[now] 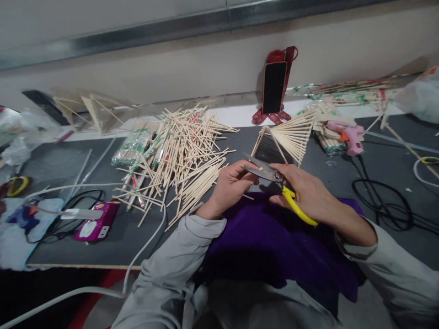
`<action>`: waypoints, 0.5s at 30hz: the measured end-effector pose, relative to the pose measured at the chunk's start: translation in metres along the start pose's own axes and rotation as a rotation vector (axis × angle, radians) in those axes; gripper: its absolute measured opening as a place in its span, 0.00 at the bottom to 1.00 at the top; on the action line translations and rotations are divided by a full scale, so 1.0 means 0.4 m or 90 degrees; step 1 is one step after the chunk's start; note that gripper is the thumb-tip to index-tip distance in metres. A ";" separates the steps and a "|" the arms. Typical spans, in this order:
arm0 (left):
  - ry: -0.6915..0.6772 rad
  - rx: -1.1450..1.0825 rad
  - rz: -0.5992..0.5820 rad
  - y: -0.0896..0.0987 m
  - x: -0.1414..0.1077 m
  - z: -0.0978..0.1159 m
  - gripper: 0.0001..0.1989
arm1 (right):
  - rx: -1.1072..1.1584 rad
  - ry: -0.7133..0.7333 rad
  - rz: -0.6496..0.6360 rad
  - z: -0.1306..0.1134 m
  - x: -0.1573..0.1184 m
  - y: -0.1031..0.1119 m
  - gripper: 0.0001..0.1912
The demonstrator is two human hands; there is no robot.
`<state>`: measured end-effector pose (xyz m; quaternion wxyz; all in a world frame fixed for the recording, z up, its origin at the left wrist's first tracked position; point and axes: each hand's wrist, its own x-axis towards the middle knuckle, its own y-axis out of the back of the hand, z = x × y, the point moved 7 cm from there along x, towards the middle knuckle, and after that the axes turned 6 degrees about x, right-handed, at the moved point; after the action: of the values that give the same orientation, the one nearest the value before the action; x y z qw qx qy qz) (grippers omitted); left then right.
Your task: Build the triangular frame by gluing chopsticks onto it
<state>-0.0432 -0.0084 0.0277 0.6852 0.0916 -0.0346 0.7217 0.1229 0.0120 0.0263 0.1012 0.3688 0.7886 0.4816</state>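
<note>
In my right hand (303, 189) is a pair of scissors (297, 208) with yellow handles, its blades parted and pointing left. My left hand (231, 185) pinches a small pale stick (260, 168), whose end shows between the blades. Most of that stick is hidden by my fingers. Just beyond both hands stands a fan-shaped structure (291, 137) of wooden sticks. A purple cloth (254, 233) lies below my hands, over the table edge and my lap.
Loose chopsticks (181, 151) are heaped left of centre, beside a wrapped bundle (134, 141). A phone (274, 87) leans upright at the back. On the right lies a pink glue gun (350, 135) with a black cable (380, 201). A magenta power strip (98, 222) and white cord sit left.
</note>
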 end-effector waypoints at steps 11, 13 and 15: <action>0.042 -0.069 -0.008 -0.018 -0.028 -0.056 0.09 | -0.012 0.014 0.007 0.016 -0.025 -0.017 0.25; 0.044 -0.069 0.001 -0.019 -0.031 -0.056 0.10 | -0.036 0.019 0.026 0.012 -0.029 -0.009 0.25; 0.053 -0.064 0.014 -0.020 -0.033 -0.057 0.10 | -0.060 0.018 0.039 0.008 -0.032 -0.003 0.24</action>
<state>-0.0366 -0.0168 0.0024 0.6816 0.0264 -0.0435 0.7300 0.1331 0.0052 0.0210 0.0927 0.3806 0.7548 0.5262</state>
